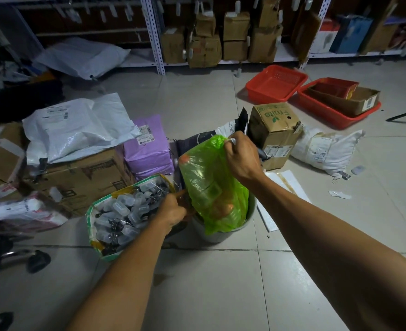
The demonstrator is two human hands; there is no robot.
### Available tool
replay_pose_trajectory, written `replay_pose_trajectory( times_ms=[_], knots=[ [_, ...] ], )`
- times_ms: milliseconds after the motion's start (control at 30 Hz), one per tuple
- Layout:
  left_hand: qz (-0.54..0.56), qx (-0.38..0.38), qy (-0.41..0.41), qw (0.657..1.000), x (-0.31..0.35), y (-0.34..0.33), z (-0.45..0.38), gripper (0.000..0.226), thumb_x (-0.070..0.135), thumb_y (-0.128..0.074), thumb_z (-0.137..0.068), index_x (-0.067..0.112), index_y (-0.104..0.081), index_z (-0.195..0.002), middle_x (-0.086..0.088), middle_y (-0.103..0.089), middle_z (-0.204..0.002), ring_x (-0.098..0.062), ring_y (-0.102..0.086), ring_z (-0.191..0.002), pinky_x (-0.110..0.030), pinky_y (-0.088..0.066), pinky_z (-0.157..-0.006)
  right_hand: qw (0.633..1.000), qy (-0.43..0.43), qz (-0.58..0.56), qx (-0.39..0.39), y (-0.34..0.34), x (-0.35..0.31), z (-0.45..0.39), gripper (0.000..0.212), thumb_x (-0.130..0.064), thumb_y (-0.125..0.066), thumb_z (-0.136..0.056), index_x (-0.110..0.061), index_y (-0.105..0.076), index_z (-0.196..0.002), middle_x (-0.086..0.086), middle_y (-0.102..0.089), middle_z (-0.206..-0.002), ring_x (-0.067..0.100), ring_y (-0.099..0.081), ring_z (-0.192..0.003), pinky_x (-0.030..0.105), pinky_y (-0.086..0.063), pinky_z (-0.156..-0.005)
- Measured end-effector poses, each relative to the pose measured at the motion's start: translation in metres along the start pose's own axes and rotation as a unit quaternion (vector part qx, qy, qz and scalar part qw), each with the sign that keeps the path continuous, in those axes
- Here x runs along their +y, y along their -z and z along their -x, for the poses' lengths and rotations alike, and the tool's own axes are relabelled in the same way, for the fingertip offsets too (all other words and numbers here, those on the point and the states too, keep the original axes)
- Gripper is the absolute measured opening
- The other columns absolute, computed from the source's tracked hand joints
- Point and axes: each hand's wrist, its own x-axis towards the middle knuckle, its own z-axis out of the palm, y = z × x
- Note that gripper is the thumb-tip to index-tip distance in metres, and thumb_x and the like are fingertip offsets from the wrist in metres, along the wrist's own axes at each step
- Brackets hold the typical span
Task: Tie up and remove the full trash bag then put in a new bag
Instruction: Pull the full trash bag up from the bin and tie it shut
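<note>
A translucent green trash bag [211, 185] with orange items inside stands partly lifted out of a grey trash bin [223, 232] on the tiled floor. My right hand [242, 158] grips the bag's top edge high above the bin, fingers curled round the plastic. My left hand [173, 211] is low at the bin's left rim, fingers curled on an orange-brown edge there; what exactly it holds is unclear. The bottom of the bag is hidden inside the bin.
A container of small plastic bottles and clips [125, 211] sits just left of the bin. Parcels and cardboard boxes [77, 173] crowd the left; a "Fruits" box [276, 130] stands behind. Red trays [277, 83] lie further back right. Shelving [221, 32] lines the rear.
</note>
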Motion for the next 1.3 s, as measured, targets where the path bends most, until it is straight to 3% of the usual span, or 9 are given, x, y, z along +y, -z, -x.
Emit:
replay_pose_trajectory(
  times_ms=[167, 433, 567, 700, 800, 900, 1167, 1233, 1300],
  knots=[
    [0.063, 0.004, 0.027, 0.998, -0.003, 0.009, 0.000, 0.070, -0.020, -0.066, -0.075, 0.015, -0.054, -0.135, -0.011, -0.068, -0.086, -0.023, -0.063, -0.070, -0.025, -0.052, -0.049, 0.999, 0.001, -0.015, 0.031, 0.006, -0.003, -0.008, 0.020, -0.024, -0.042, -0.095, -0.010, -0.055, -0.100, 0.004, -0.057, -0.099, 0.019, -0.051, -0.088, 0.031, -0.036, -0.074],
    [0.081, -0.014, 0.037, 0.996, 0.006, 0.001, 0.007, 0.046, -0.019, -0.059, -0.083, -0.001, -0.056, -0.125, -0.013, -0.061, -0.077, -0.020, -0.059, -0.059, -0.023, -0.051, -0.043, 0.998, 0.005, -0.027, 0.052, 0.014, -0.014, -0.011, 0.018, -0.026, -0.043, -0.094, -0.013, -0.056, -0.097, 0.003, -0.059, -0.098, 0.017, -0.051, -0.087, 0.030, -0.034, -0.072],
    [0.127, -0.008, 0.057, 0.990, 0.010, -0.005, 0.009, 0.030, -0.009, -0.048, -0.095, 0.005, -0.054, -0.121, -0.014, -0.058, -0.088, -0.024, -0.057, -0.071, -0.023, -0.054, -0.044, 0.997, 0.001, -0.027, 0.067, 0.021, -0.014, -0.016, 0.020, -0.025, -0.043, -0.094, -0.011, -0.056, -0.098, 0.006, -0.061, -0.100, 0.018, -0.052, -0.087, 0.032, -0.037, -0.073],
    [0.030, -0.021, 0.040, 0.999, 0.005, 0.001, 0.015, 0.041, -0.017, -0.060, -0.082, 0.008, -0.060, -0.115, -0.022, -0.063, -0.099, -0.031, -0.065, -0.080, -0.037, -0.060, -0.065, 0.996, 0.003, -0.037, 0.083, 0.030, -0.016, -0.023, 0.021, -0.026, -0.041, -0.092, -0.011, -0.056, -0.096, 0.005, -0.060, -0.093, 0.020, -0.052, -0.085, 0.034, -0.039, -0.073],
    [-0.031, -0.022, 0.060, 0.997, 0.005, 0.004, 0.016, 0.041, -0.012, -0.061, -0.082, 0.012, -0.061, -0.116, -0.018, -0.069, -0.097, -0.022, -0.067, -0.070, -0.033, -0.058, -0.057, 0.996, 0.007, -0.036, 0.077, 0.034, -0.019, -0.026, 0.023, -0.026, -0.042, -0.092, -0.010, -0.056, -0.099, 0.004, -0.059, -0.096, 0.019, -0.051, -0.086, 0.034, -0.038, -0.073],
    [-0.020, 0.006, 0.091, 0.996, 0.010, 0.007, 0.015, 0.030, 0.001, -0.058, -0.089, -0.004, -0.056, -0.118, -0.010, -0.066, -0.073, -0.024, -0.061, -0.060, -0.032, -0.052, -0.052, 0.997, 0.012, -0.038, 0.071, 0.036, -0.022, -0.026, 0.023, -0.026, -0.042, -0.092, -0.010, -0.056, -0.101, 0.002, -0.058, -0.096, 0.018, -0.050, -0.086, 0.033, -0.037, -0.073],
    [-0.110, 0.043, 0.048, 0.992, 0.042, 0.032, 0.031, 0.018, 0.004, -0.060, -0.087, 0.009, -0.070, -0.102, -0.010, -0.067, -0.082, -0.022, -0.060, -0.079, -0.035, -0.053, -0.074, 0.999, 0.018, -0.039, 0.021, 0.051, -0.053, -0.025, 0.021, -0.023, -0.045, -0.093, -0.010, -0.059, -0.101, 0.006, -0.062, -0.097, 0.020, -0.053, -0.086, 0.029, -0.035, -0.070],
    [-0.143, 0.046, 0.057, 0.987, 0.057, 0.045, 0.043, 0.021, 0.004, -0.055, -0.085, 0.009, -0.070, -0.099, -0.020, -0.069, -0.084, -0.032, -0.065, -0.076, -0.046, -0.058, -0.070, 0.999, 0.014, -0.039, -0.012, 0.060, -0.066, -0.024, 0.021, -0.023, -0.046, -0.093, -0.010, -0.060, -0.101, 0.007, -0.064, -0.095, 0.023, -0.057, -0.084, 0.033, -0.042, -0.069],
    [-0.163, 0.057, 0.058, 0.983, 0.077, 0.056, 0.060, 0.023, -0.001, -0.051, -0.084, 0.010, -0.071, -0.090, -0.025, -0.069, -0.082, -0.033, -0.064, -0.067, -0.038, -0.056, -0.055, 0.998, 0.008, -0.043, -0.038, 0.072, -0.083, -0.022, 0.020, -0.024, -0.046, -0.093, -0.010, -0.060, -0.099, 0.007, -0.065, -0.092, 0.024, -0.060, -0.083, 0.037, -0.047, -0.070]
  ],
)
